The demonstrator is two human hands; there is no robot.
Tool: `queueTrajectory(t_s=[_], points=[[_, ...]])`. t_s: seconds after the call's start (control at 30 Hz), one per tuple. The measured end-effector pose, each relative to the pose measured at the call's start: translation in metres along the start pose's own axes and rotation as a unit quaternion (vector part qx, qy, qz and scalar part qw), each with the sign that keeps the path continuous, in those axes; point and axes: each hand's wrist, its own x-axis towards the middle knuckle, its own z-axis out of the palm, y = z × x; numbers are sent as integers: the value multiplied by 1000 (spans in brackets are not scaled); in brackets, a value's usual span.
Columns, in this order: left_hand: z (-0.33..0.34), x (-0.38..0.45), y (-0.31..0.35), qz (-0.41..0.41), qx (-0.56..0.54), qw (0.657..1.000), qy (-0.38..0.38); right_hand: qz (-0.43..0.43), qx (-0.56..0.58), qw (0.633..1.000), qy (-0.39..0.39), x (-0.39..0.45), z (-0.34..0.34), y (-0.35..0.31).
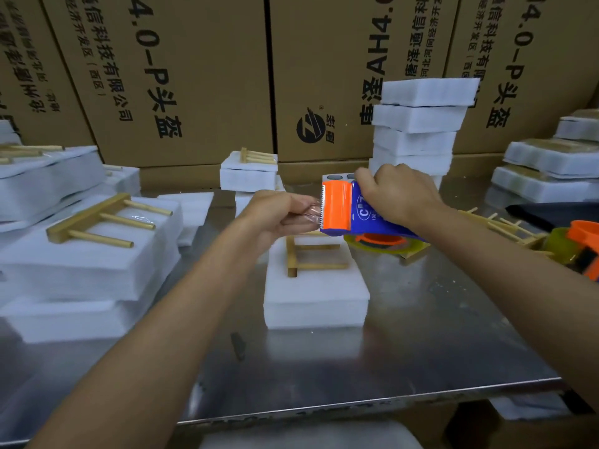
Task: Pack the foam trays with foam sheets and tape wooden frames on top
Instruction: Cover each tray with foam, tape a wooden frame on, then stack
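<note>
Steel tabletop (421, 345) carries a white foam tray (316, 296) at its middle, a wooden frame (311, 254) lying on top of it. Above the frame, the right hand (397, 192) grips a blue and orange tape dispenser (343, 209), while the left hand (278, 212) pinches the clear tape end (311, 211) at its toothed edge
</note>
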Motion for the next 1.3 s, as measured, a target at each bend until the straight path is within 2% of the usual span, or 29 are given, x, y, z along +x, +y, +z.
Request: queueTrajectory(t_s=[0.1,0.17,0.27,0.47,0.57,0.67,0.77,0.83,0.9,0.93,1.03,1.07,1.13,1.17,1.23,1.3], points=[[-57,6,8,-9,-48,997,54,63,48,995,-58,9,2,15],[-103,11,6,-24,-67,991,111,67,18,994,-83,6,3,35],[-135,15,-13,-51,-36,991,120,62,-45,989,-129,4,8,63],[-122,34,-50,-52,62,990,114,93,-39,975,-198,17,34,72],[-118,38,-67,-43,189,972,131,103,-19,970,-220,16,48,72],[-104,35,-84,-14,309,945,101,107,2,962,-249,15,64,72],[-85,32,-107,-12,297,953,54,96,5,964,-249,17,74,73],[-75,29,-119,37,296,954,22,94,14,965,-246,18,77,76],[-75,30,-131,114,362,925,26,88,16,968,-236,18,81,78],[-76,29,-134,110,410,905,32,84,13,970,-230,18,82,79],[-79,23,-137,-14,521,853,10,75,7,972,-223,18,82,79],[-79,21,-133,-32,535,844,5,75,8,972,-223,18,82,79],[-73,18,-117,-32,525,850,33,75,12,972,-220,17,82,80],[-69,17,-105,-15,515,855,64,76,15,973,-219,16,82,81],[-56,20,-86,74,494,857,129,75,21,974,-213,15,83,83],[-29,28,-69,189,469,853,133,73,27,976,-204,15,85,83]])
